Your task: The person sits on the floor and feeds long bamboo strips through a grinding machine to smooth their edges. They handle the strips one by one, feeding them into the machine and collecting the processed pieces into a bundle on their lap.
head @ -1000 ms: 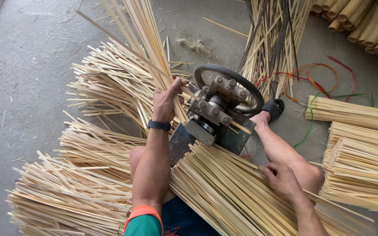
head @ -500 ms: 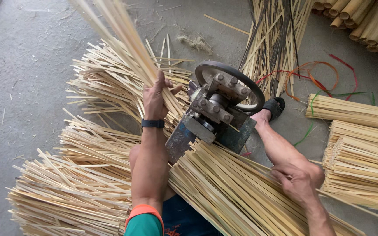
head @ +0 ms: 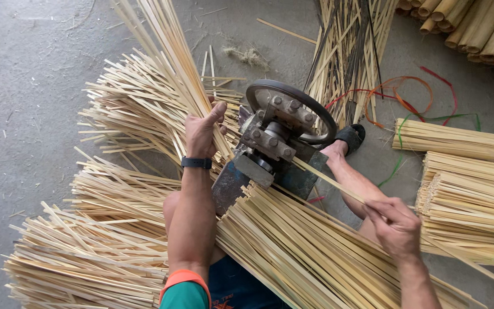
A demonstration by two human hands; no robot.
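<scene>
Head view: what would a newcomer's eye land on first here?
The grey metal machine with a round wheel sits at centre, ringed by heaps of pale split bamboo strips. The left hand grips a fan of strips beside it, while the right hand holds one long strip at the machine.

Place: bamboo-splitting workshop.
Evidence: concrete floor (head: 24, 86), heaps of bamboo strips (head: 87, 252), hand-wheel splitting machine (head: 281, 134), tied bundles (head: 464, 189).

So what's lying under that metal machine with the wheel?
The machine sits over pale bamboo strips that fan out from beneath its blue base. Whatever it stands on is hidden by the strips and the person's leg.
</scene>
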